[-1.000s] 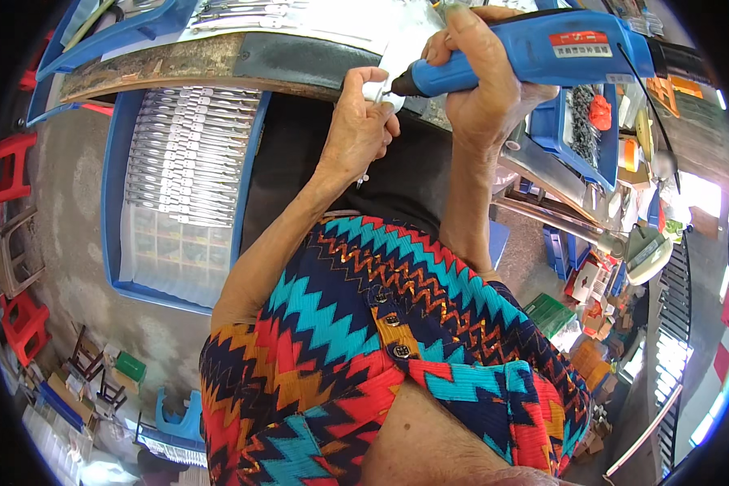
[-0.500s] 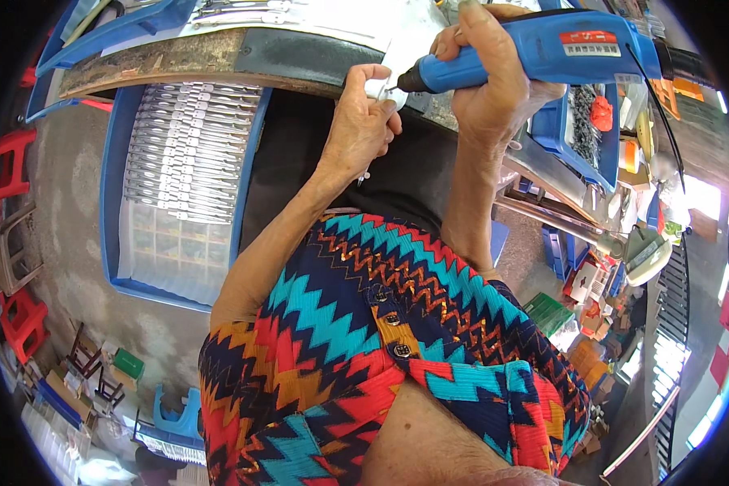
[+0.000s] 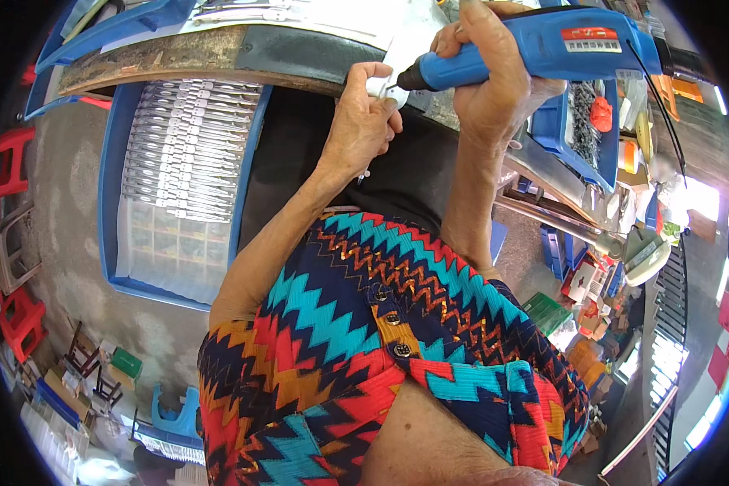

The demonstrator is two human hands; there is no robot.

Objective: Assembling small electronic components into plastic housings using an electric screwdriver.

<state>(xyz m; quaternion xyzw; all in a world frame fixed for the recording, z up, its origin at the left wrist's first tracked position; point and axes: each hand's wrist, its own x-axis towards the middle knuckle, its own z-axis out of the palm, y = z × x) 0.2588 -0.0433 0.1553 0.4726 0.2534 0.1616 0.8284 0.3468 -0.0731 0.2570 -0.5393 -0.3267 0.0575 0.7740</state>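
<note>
My right hand (image 3: 494, 77) is wrapped round a blue electric screwdriver (image 3: 555, 47), held nearly level with its black nose pointing left. The tip of that tool meets a small white and silvery metal part (image 3: 390, 91) at the table's near edge. Fingers and thumb of my left hand (image 3: 363, 113) pinch this part from the left side. Its exact kind is partly hidden by the fingers. A small piece of it hangs below my left hand.
Rows of similar slim metal parts (image 3: 188, 154) lie in a blue tray (image 3: 112, 235) at left. The worn wooden table edge (image 3: 154, 61) runs across the top. A blue bin (image 3: 551, 134) with small dark pieces stands at right. Red stools (image 3: 20, 324) are on the floor.
Almost nothing differs. The screwdriver and both hands keep their places at the metal part, with only a very slight shift.
</note>
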